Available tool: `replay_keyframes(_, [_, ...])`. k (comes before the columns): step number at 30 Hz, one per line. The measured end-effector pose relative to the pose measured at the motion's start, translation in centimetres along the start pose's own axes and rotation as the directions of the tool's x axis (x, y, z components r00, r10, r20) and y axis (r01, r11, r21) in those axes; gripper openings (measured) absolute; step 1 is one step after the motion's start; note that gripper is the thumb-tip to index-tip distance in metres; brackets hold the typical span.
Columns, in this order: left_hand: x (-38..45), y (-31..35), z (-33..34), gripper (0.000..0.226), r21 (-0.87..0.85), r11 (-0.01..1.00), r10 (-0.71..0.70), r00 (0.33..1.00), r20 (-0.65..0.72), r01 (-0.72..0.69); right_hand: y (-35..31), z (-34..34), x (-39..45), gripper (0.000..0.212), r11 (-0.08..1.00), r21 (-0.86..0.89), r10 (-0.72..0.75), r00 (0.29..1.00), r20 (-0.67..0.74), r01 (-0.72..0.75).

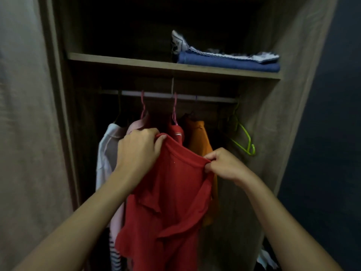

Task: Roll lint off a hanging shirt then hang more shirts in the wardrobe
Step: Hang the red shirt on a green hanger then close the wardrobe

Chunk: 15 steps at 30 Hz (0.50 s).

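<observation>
My left hand [139, 148] and right hand [222, 165] are both closed on the neckline of a red shirt [168, 202], in the middle of the frame. The left grips the higher end of the collar, the right pinches the lower end, so the neck opening slants down to the right. The shirt hangs from my grip with its long axis vertical, hem toward the bottom of the frame, just in front of the wardrobe [273, 133].

Behind it, on the rail [205, 98], hang a white shirt [106, 153], a pink one [136, 125], another red one [175, 132] and an orange shirt [199, 137]. At right, a bare green hanger [244, 139] hangs tilted. Above, the shelf [125, 61] carries folded clothes [224, 60] at upper right.
</observation>
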State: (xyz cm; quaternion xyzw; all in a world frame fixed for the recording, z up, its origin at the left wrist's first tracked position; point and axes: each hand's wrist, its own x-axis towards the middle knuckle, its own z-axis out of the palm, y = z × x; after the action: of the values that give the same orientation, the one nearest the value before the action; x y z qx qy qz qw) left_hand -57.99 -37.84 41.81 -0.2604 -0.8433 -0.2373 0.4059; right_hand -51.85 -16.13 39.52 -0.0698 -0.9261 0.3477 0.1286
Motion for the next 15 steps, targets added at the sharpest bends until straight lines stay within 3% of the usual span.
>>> replay_keyframes(3, [1.8,0.5,0.8,0.031,-0.006,1.000,0.020,1.000,-0.021,-0.020,1.3,-2.2,0.9,0.013,0.999,0.037,-0.018,0.998,-0.059,0.020])
replay_keyframes(7, [3.7,1.6,1.9,0.030,-0.030,0.999,0.026,1.000,-0.011,-0.027,2.0,-4.3,2.0,0.019,0.982,0.163,-0.128,0.971,0.201,0.096])
replay_keyframes(8, [3.9,2.0,2.2,0.029,-0.009,0.999,0.050,0.999,-0.016,-0.050,2.1,-4.6,2.5,0.020,0.979,0.177,-0.134,0.970,0.200,0.099])
replay_keyframes(9, [4.1,2.5,2.5,0.028,0.011,0.998,0.066,0.998,-0.022,-0.066,2.4,-4.9,3.4,0.023,0.981,0.167,-0.119,0.984,0.133,0.097])
replay_keyframes(11, [4.4,3.1,3.1,0.027,0.032,0.997,0.072,0.997,-0.020,-0.071,3.3,-5.6,5.9,0.030,0.997,-0.002,-0.080,0.981,-0.178,0.081])
replay_keyframes(13, [4.8,3.4,3.6,0.026,0.044,0.997,0.060,0.998,-0.025,-0.059,4.0,-6.6,8.3,0.039,0.978,-0.203,-0.058,0.897,-0.439,-0.036])
replay_keyframes(15, [5.2,3.4,4.1,0.026,0.057,0.997,0.051,0.998,-0.027,-0.049,4.7,-7.5,10.3,0.050,0.950,-0.237,0.048,0.847,-0.530,-0.202])
